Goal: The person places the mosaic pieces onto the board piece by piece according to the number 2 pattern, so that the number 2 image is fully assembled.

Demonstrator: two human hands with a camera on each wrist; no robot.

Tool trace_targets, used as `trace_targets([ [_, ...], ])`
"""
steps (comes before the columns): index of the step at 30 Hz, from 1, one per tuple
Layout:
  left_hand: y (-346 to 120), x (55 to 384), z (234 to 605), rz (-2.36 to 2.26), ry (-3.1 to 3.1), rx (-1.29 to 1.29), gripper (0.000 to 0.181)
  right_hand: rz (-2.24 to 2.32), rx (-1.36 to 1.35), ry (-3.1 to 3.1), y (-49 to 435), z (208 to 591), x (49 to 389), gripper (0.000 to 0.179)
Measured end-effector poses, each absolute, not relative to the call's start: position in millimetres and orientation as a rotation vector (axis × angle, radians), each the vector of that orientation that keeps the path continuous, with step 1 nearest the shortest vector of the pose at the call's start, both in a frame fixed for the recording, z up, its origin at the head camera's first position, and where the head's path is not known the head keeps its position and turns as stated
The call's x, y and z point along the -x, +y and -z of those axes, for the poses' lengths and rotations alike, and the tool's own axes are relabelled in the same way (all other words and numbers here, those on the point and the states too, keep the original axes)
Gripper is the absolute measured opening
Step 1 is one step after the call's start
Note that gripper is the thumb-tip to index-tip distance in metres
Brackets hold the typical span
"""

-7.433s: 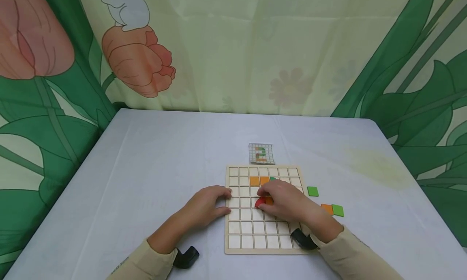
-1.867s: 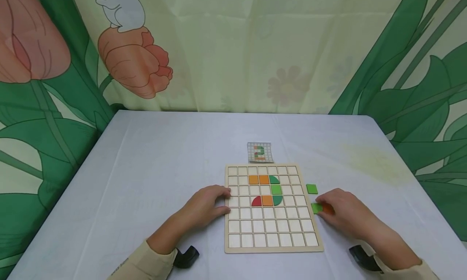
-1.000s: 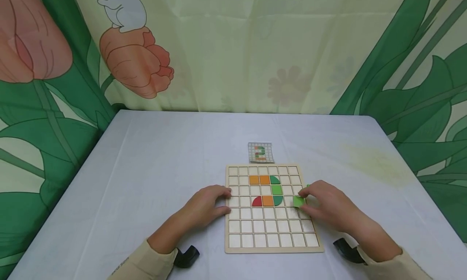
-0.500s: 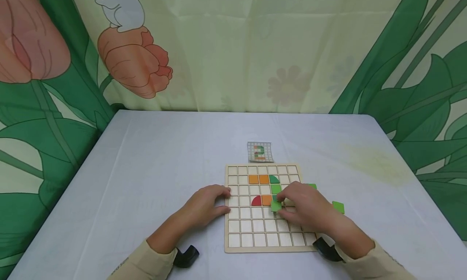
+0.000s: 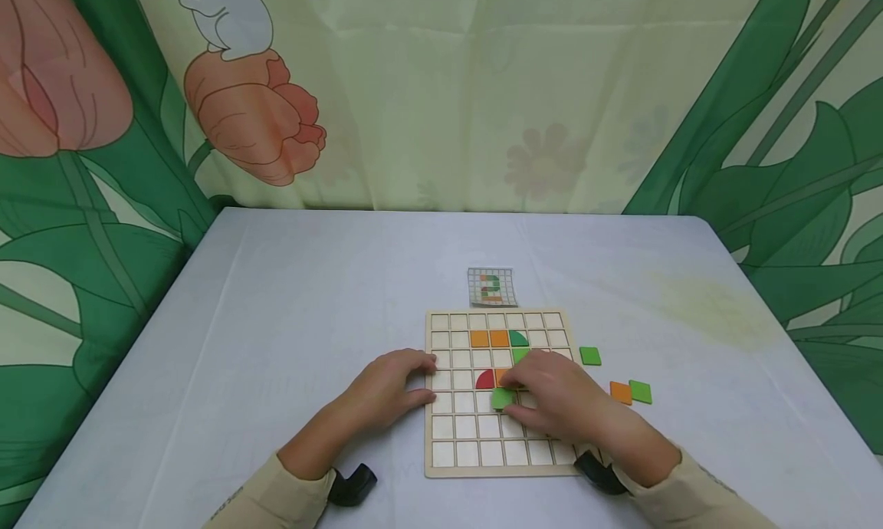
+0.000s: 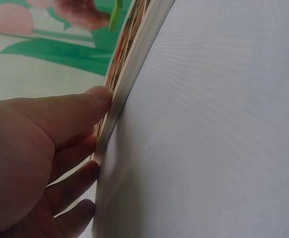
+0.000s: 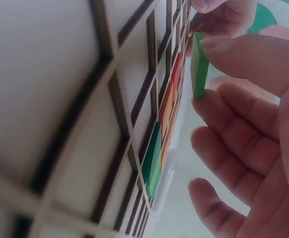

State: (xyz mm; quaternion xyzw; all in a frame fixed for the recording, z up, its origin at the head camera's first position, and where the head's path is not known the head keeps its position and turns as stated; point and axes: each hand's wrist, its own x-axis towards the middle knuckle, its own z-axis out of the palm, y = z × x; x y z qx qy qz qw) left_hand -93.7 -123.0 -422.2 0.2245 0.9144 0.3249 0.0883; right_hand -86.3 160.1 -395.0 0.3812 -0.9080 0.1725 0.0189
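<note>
In the head view, a wooden grid board (image 5: pixel 458 471) lies on the white table. My right hand (image 5: pixel 562 395) is over its middle and pinches a light green square tile (image 5: pixel 502 399) between thumb and index finger. The right wrist view shows this green tile (image 7: pixel 199 67) held on edge, apart from the board. My left hand (image 5: pixel 386 387) touches the board's left edge with thumb and fingertips, fairly straight in the left wrist view. Set in the board are orange squares (image 5: pixel 488 339), a dark green quarter-circle (image 5: pixel 517 338) and a red quarter-circle (image 5: pixel 486 379). My right hand partly covers other tiles.
A small printed pattern card (image 5: pixel 491 287) lies just beyond the board's far edge. Right of the board lie a green tile (image 5: pixel 590 356), an orange tile (image 5: pixel 621 392) and another green tile (image 5: pixel 641 392). A patterned curtain (image 5: pixel 428 92) hangs behind the table.
My right hand has taken a green tile from beside the board and carried it left over the grid, lately shifting a little further left. My left hand stays at the board's edge.
</note>
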Motion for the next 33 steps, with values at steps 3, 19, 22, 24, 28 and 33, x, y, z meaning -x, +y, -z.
trace_targets([
  [3, -123, 94, 422, -0.973, 2.721, -0.679, 0.029, -0.549, -1.188, -2.829, 156, 396, 87, 0.016],
  [19, -124, 93, 422, -0.974, 2.724, -0.698, 0.029, -0.537, -1.185, -2.839, 147, 399, 89, 0.015],
  [22, -124, 93, 423, -0.975, 2.726, -0.704, 0.029, -0.540, -1.192, -2.838, 146, 399, 89, 0.015],
  [24, -125, 93, 423, -0.975, 2.726, -0.704, 0.029, -0.542, -1.200, -2.841, 146, 400, 90, 0.014],
  [28, -124, 93, 423, -0.968, 2.727, -0.697, 0.029, -0.540, -1.211, -2.855, 145, 399, 90, 0.013],
  [33, -124, 94, 422, -0.959, 2.730, -0.689, 0.030, -0.547, -1.225, -2.858, 142, 398, 91, 0.013],
])
